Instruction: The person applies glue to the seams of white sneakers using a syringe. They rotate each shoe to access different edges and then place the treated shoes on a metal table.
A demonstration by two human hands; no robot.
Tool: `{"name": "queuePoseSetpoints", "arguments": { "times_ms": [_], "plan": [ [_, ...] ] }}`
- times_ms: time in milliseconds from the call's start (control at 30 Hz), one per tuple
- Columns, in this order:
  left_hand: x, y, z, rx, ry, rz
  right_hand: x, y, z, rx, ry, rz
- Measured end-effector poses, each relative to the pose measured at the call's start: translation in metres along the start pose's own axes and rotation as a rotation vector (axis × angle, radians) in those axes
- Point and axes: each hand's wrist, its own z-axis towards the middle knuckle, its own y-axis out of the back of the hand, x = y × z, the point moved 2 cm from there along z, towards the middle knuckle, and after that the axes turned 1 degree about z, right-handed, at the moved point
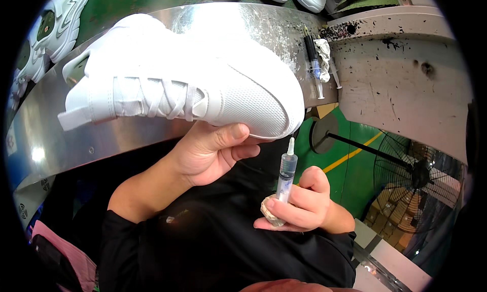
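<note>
A white lace-up sneaker (246, 97) lies on its side in front of me, its toe pointing right. My left hand (215, 150) grips it from below near the toe, the thumb on the upper; the other fingers are partly hidden behind the shoe. In my right hand (304, 203) is a clear plastic syringe (286, 170), held upright with the fingers closed round its lower end. The syringe's pale tip is at the edge of the toe; whether it touches cannot be told. A whitish wrapping (271, 211) surrounds the plunger end.
Beneath the shoe is a metal-topped bench (56, 135). More syringes (315, 69) and a crumpled white wad (323, 59) lie at its right end, beside a stained pale panel (401, 94). Other white sneakers (63, 26) stand beyond. A black fan (418, 175) is at the right.
</note>
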Motion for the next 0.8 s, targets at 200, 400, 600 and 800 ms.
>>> {"name": "queuePoseSetpoints", "arguments": {
  "times_ms": [200,400,600,800],
  "plan": [
    [0.004,-0.009,-0.002,-0.023,-0.027,0.043,0.000,-0.003,-0.004,-0.009,0.026,-0.034],
    [0.000,-0.011,-0.001,-0.046,-0.042,0.081,-0.003,0.001,-0.002,0.035,0.047,0.017],
    [0.001,0.013,-0.041,-0.027,-0.044,-0.084,-0.015,0.012,-0.016,-0.075,-0.047,0.047],
    [-0.035,0.009,-0.170,-0.598,-0.359,0.373,-0.081,-0.028,-0.015,-0.151,-0.173,0.458]
  ]
}}
